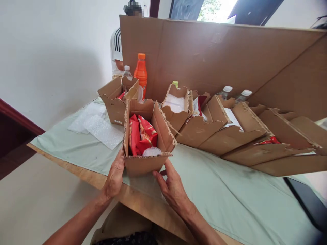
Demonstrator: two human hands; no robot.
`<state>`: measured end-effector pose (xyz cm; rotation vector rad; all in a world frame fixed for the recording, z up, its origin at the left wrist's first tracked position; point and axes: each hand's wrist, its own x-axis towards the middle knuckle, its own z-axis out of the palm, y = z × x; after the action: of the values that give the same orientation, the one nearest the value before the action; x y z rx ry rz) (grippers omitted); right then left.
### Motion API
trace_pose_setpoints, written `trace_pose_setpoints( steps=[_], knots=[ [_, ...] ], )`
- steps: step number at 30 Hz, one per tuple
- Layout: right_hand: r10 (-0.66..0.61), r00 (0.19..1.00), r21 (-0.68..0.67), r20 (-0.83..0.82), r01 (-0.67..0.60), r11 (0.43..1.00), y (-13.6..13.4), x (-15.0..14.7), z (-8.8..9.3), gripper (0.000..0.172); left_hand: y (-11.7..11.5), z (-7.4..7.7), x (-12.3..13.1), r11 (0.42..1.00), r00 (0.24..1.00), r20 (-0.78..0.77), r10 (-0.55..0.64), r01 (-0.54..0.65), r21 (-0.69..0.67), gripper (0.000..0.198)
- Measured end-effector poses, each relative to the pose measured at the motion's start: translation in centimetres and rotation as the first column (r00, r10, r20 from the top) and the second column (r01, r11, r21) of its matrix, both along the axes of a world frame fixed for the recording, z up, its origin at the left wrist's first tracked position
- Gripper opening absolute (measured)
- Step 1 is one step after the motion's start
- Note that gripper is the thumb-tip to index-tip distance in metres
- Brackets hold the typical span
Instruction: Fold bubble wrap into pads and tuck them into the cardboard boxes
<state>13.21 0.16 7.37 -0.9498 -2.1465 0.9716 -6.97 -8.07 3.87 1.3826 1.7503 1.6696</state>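
An open cardboard box (pixel 145 165) is held between both hands near the table's front edge. Red shiny packets (pixel 143 134) and a piece of whitish bubble wrap (pixel 152 151) lie inside it. My left hand (pixel 115 175) presses against the box's lower left side, its fingers partly hidden. On the lower right, my right hand (pixel 171 183) grips the same box, thumb at the front and other fingers partly behind it. Just behind to the left stands another open box (pixel 114 110) with something red inside.
Several open cardboard boxes (pixel 201 131) stand in a row at right. A tall cardboard panel (pixel 217 54), an orange bottle (pixel 141 73) and a person (pixel 116 47) are behind. Bubble wrap sheets (pixel 102 127) lie left; a dark flat device (pixel 306 200) lies right.
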Motion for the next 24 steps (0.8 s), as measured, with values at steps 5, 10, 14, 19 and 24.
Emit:
trace_pose_setpoints(
  steps=[5,10,14,19,24],
  knots=[
    [0.001,0.995,0.039,-0.096,0.002,0.999,2.8,-4.0,-1.0,0.069,7.1,2.0,-4.4,0.998,0.919,0.394,-0.02,-0.006,0.065,0.077],
    [-0.004,0.983,0.01,-0.184,0.006,1.0,5.9,-6.9,-3.3,0.073,10.1,3.8,-6.7,0.998,0.881,0.473,-0.029,-0.004,0.07,0.08],
    [0.011,0.984,-0.019,-0.178,-0.015,1.0,6.9,-6.3,-4.9,0.074,6.7,2.4,-6.3,0.998,0.952,0.305,-0.021,0.036,-0.043,0.066],
    [0.052,0.98,0.009,-0.194,-0.051,0.999,8.7,-6.7,-5.4,0.067,6.3,1.1,-5.0,0.981,0.993,-0.003,0.121,-0.12,-0.154,0.051],
    [-0.026,0.977,-0.008,-0.21,0.025,1.0,11.0,-8.0,-6.3,0.064,10.9,2.3,-5.1,0.968,0.975,-0.134,0.178,-0.198,-0.152,0.035]
  ],
)
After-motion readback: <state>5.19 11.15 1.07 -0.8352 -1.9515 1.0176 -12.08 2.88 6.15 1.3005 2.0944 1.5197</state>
